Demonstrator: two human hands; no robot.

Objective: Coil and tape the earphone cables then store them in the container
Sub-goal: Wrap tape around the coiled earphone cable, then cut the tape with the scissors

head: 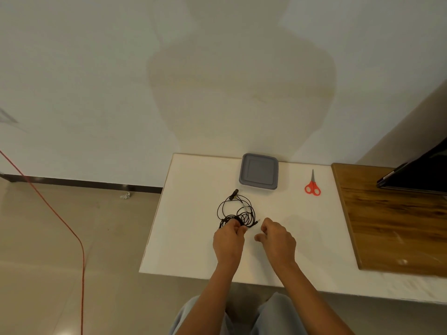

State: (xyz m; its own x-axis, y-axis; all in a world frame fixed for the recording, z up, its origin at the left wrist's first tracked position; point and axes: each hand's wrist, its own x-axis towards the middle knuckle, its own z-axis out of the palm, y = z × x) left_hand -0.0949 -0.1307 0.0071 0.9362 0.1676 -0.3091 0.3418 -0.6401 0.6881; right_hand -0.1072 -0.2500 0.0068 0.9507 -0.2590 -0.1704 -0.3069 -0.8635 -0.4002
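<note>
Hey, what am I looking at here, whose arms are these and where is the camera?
No machine here: a person wears a camera on the head, looking down at their own bare hands. On the white table lie tangled black earphone cables, a grey container beyond them and red scissors to its right; a wooden board sits further right. The left hand pinches the cables. The right hand is beside them, fingers curled; whether it holds anything is unclear.
</note>
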